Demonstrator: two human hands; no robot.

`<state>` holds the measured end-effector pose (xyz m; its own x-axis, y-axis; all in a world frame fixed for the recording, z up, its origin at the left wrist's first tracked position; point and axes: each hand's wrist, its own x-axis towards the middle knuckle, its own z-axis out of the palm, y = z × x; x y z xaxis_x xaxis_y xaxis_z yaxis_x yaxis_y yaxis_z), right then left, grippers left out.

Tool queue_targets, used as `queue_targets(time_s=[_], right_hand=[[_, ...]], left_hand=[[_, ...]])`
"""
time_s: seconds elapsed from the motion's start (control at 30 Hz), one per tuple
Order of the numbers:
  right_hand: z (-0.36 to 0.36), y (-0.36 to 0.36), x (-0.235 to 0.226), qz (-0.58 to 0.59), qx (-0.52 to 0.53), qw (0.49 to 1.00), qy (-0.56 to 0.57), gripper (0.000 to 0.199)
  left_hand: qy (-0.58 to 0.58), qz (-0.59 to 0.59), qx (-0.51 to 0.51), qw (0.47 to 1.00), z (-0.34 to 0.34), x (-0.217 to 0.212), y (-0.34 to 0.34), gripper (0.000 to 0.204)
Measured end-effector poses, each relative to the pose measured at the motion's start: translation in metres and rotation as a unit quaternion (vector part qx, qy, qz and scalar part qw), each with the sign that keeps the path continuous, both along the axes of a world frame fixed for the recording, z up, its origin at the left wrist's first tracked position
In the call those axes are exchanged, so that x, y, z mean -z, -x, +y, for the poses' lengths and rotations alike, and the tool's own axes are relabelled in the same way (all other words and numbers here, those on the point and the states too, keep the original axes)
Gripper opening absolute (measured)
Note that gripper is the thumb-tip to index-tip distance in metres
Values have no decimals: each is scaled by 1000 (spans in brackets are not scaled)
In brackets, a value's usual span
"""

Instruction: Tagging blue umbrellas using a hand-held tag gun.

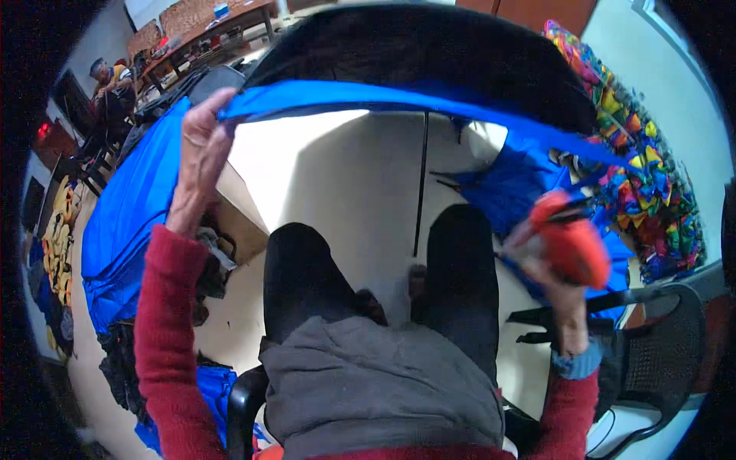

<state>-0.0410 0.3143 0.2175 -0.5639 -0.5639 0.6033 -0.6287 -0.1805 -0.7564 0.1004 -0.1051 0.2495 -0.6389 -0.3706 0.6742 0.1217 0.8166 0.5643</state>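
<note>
An umbrella canopy [429, 54], black with a bright blue band [368, 93] along its near edge, spreads out in front of me. Its thin black shaft [422, 184] hangs down between my knees. My left hand [205, 130] is closed on the left end of the blue edge, pinching the cloth. On the right, my right hand [540, 253] is smeared by motion and wrapped round an orange-red object with a black part [573, 244]. Its exact kind is too blurred to tell. That hand is below the canopy's right end, apart from the edge.
Blue cloth [138, 222] lies on the left, and more blue umbrella cloth [514, 184] on the right. Multicoloured bundles [644, 176] line the right wall. A black chair [659, 353] stands at right, a cardboard box [238, 201] at left. Another person [115, 80] sits far left.
</note>
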Motion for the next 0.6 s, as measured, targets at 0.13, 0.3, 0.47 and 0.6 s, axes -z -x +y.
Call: queue_targets(time_s=[0.13, 0.3, 0.47, 0.6], right_hand=[[-22, 11, -48, -97, -64, 981, 157, 33], [-32, 50, -63, -19, 64, 998, -4, 31], [-71, 72, -99, -5, 68, 998, -8, 31], [-94, 79, -120, 6, 52, 999, -2, 30]], left_hand=[[-51, 12, 27, 998, 5, -10, 4, 17], [-95, 46, 66, 992, 11, -15, 9, 18], [-53, -17, 7, 998, 6, -12, 9, 19], [-148, -44, -4, 988, 14, -8, 7, 21]])
